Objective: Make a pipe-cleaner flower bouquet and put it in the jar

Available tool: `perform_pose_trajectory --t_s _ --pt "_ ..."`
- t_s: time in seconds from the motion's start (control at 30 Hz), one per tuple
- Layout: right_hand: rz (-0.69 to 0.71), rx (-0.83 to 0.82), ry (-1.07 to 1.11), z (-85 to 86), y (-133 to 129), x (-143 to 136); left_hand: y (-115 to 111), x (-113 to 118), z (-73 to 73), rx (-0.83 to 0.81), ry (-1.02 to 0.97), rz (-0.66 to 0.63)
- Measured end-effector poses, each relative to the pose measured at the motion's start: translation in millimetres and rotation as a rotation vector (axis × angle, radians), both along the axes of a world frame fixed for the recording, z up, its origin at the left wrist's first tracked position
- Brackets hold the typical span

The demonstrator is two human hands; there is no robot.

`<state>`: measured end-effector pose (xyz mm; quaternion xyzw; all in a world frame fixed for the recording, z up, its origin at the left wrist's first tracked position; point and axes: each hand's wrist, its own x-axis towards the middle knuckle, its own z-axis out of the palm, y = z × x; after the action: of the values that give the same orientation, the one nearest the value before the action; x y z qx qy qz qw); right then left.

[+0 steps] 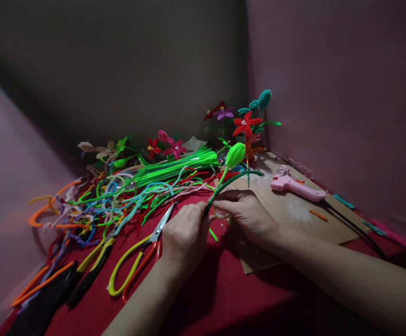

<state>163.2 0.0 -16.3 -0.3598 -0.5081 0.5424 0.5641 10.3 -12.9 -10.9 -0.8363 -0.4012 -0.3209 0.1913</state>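
Between my two hands stands a pipe cleaner flower with a bright green bud [235, 155] on a light green stem, tilted to the right. My left hand [188, 233] is closed round the lower stem. A dark green pipe cleaner [238, 176] lies against that stem, its free end curving out to the right. With fingertips pinched, my right hand [247, 212] grips the dark green pipe cleaner where it meets the stem. The pinch point itself is partly hidden by my fingers. Scissors [154, 238] with yellow and red handles lie just left of my left hand.
A tangle of coloured pipe cleaners [119, 205] and a green bundle [182, 165] spread at the left. Finished flowers [247, 123] stand behind. A pink glue gun [297, 186] with a black cord rests on a board [276, 205] at right. Pliers [93, 270] lie front left.
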Motion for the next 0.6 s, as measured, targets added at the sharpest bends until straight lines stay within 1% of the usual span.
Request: perform_pose_trajectory --t_s 0.07,0.1,0.17,0.23,0.33,0.4,0.43,0.53,0.6 --pt "0.012 -0.040 0.021 0.2 -1 -2 0 0 0.6 0.118 0.122 0.040" --pt "0.020 -0.051 0.030 0.4 -2 -2 0 0 1.1 0.142 0.147 0.057" --pt "0.044 -0.035 0.006 1.3 -4 -2 1 -1 1.7 0.110 0.108 0.041" --pt "0.063 0.030 -0.070 3.2 -5 0 1 -4 1.4 -0.033 -0.052 -0.024" --pt "0.083 0.113 -0.126 7.0 -7 3 1 -4 2.3 -0.411 -0.396 -0.082" --pt "0.102 0.087 -0.101 9.2 -8 2 0 -2 5.1 -0.654 -0.589 -0.080" --pt "0.110 0.051 -0.076 10.1 -8 1 -1 0 6.9 -0.742 -0.664 -0.082" --pt "0.118 -0.074 0.039 11.1 -8 -3 -2 4 11.7 -0.884 -0.824 -0.101" --pt "0.124 -0.102 0.096 10.2 -6 -3 -2 4 13.3 -0.968 -0.892 -0.121"
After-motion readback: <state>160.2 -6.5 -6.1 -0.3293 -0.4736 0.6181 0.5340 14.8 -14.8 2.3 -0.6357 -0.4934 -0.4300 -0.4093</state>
